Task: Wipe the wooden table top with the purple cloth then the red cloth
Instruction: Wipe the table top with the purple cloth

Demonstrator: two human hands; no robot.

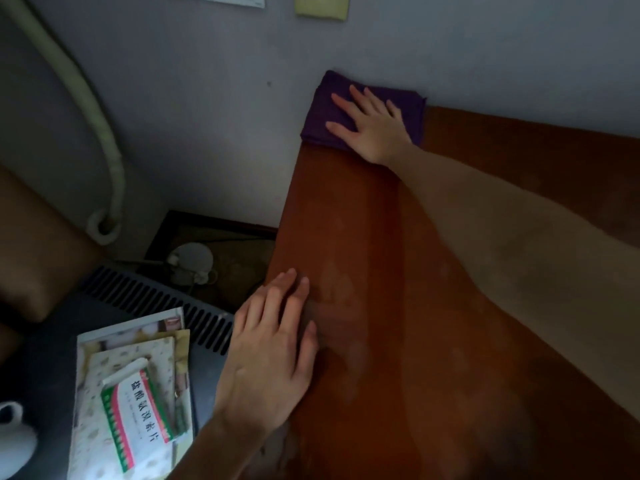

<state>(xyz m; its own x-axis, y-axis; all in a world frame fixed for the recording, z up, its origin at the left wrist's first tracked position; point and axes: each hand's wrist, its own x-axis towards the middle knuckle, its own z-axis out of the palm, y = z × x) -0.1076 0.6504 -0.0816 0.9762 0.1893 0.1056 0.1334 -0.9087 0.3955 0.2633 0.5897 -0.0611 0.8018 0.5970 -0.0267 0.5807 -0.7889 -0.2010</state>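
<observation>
The folded purple cloth (pixel 325 109) lies on the far left corner of the wooden table top (pixel 398 271), against the wall. My right hand (pixel 370 126) presses flat on it, fingers spread, arm stretched across the table. Lying flat on the table's left edge nearer to me is my left hand (pixel 273 348), fingers together, holding nothing. The wood shows faint damp streaks between the two hands. No red cloth is in view.
Left of the table, lower down, a dark vented unit (pixel 156 299) carries papers and a green-and-red medicine box (pixel 138 407). A white teapot (pixel 14 438) is at the lower left. A padded pipe (pixel 100 133) runs down the wall; cables lie on the floor.
</observation>
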